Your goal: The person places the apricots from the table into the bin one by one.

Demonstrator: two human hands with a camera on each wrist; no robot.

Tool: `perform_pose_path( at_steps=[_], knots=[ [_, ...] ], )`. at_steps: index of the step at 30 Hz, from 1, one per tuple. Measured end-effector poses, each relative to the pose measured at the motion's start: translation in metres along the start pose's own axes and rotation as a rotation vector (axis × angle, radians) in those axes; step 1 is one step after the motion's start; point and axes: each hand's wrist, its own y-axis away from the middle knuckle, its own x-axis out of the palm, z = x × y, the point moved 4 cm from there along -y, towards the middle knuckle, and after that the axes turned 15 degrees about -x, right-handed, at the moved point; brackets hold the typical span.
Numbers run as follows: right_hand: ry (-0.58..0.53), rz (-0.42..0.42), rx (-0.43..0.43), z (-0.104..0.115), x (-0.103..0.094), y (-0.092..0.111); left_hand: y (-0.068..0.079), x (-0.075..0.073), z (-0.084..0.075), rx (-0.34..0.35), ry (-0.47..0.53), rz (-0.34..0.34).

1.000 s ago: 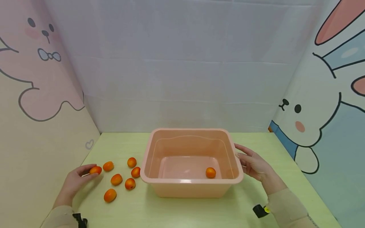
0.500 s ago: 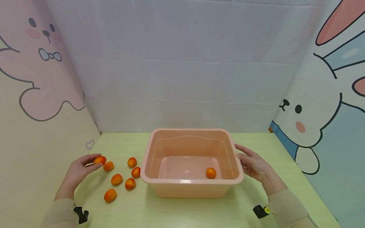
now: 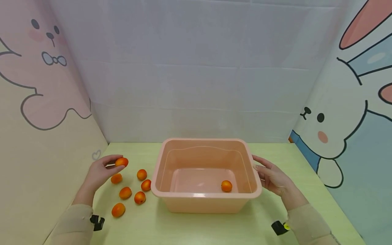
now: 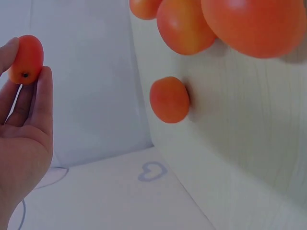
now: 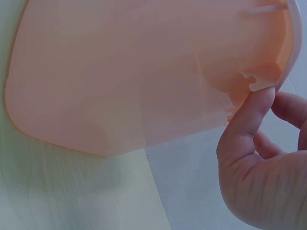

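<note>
the left hand (image 3: pixel 102 172) pinches an orange-red fruit (image 3: pixel 121 162) between thumb and fingertips, the thumb on one side and the fingers on the other. this fruit is up off the table (image 3: pixel 208 228), to the left of the tub (image 3: pixel 202 204) and well apart from it. in the left wrist view it sits upright in the grip, a small dark spot near its lower end.

six loose fruits (image 3: pixel 125 193) lie scattered on the table, left of the tub. in the head view one of them shows just below the left hand, and another is just beside the tub's left rim; whether that one touches the tub cannot be told.

the tub is pale pink and stands upright. a single fruit (image 3: pixel 226 185) lies on its floor, toward the front right.

the right hand (image 3: pixel 271 174) is at the tub's right side, thumb and forefinger touching the rim from outside. whether they pinch the rim or only rest against it, i cannot tell.

a black device (image 3: pixel 97 223) sits by the left beige sleeve (image 3: pixel 73 221). a white cloth (image 3: pixel 196 85) hangs behind the table, and a cartoon rabbit (image 3: pixel 333 119) covers the right wall.
</note>
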Motion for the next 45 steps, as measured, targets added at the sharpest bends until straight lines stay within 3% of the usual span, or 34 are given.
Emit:
perform_pose_path(
  at_steps=[5, 15, 26, 38, 45],
  knots=[
    [-0.014, 0.010, -0.003, 0.001, 0.001, 0.001, -0.001, 0.006, -0.016, 0.015, 0.008, -0.020],
    [-0.036, 0.014, -0.007, 0.002, 0.001, 0.001, -0.004, 0.013, -0.057, 0.124, 0.047, -0.049],
    [-0.043, 0.011, -0.007, 0.003, 0.002, 0.001, -0.009, 0.022, -0.097, 0.200, 0.114, -0.054],
    [-0.056, 0.028, -0.029, 0.002, 0.002, 0.001, -0.006, 0.033, -0.127, 0.188, 0.111, 0.035],
    [-0.062, 0.028, -0.029, 0.002, 0.003, 0.000, -0.004, 0.038, -0.160, 0.276, 0.095, 0.083]
  ],
)
